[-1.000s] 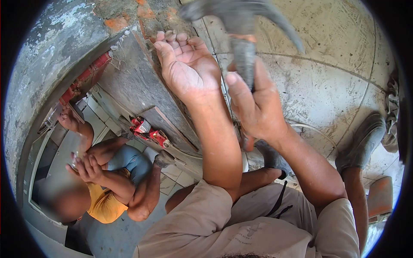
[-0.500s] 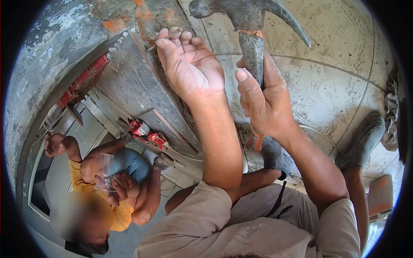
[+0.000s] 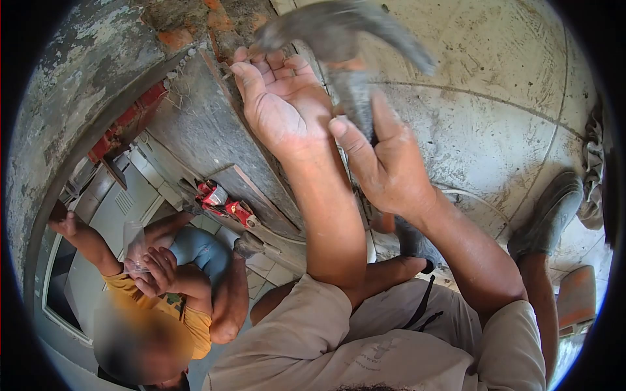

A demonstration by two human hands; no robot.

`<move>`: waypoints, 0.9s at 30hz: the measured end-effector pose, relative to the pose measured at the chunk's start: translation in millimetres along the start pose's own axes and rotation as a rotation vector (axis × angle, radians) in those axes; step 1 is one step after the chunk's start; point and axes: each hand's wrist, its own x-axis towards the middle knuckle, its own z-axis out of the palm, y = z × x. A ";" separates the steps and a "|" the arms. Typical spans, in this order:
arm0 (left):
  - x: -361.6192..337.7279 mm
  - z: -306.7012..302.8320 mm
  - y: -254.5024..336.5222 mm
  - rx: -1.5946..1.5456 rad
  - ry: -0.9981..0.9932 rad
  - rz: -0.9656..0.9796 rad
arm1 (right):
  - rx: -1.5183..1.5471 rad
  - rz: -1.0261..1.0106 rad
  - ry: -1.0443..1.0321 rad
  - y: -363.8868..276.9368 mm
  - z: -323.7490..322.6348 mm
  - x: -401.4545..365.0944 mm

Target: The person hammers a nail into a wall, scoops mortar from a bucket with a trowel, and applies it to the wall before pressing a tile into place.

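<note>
My right hand is wrapped round the handle of a claw hammer. The hammer's grey metal head is smeared by motion, and its striking face is right at the fingertips of my left hand. That hand is palm up against the broken edge of the wall, its fingers curled in and whitened with dust. Whatever the left fingers hold is mostly hidden by the fingers and the hammer head.
To the left, beyond a grey board, a person in a yellow shirt crouches with a clear plastic cup in one hand. Red packets lie by the board. Dusty floor tiles extend right, with a white cable.
My right hand has swung the hammer left, bringing its head to my left fingertips. My left hand has barely shifted. The other person's arm and cup have moved left.
</note>
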 end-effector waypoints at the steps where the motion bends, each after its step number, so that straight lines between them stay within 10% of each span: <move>1: -2.7 3.4 0.1 -0.031 0.044 -0.008 | -0.065 -0.008 -0.033 -1.4 -1.3 1.3; 27: 0.9 -0.7 -19.1 -0.048 -0.095 -0.030 | -0.014 0.048 0.047 -1.5 -22.3 10.4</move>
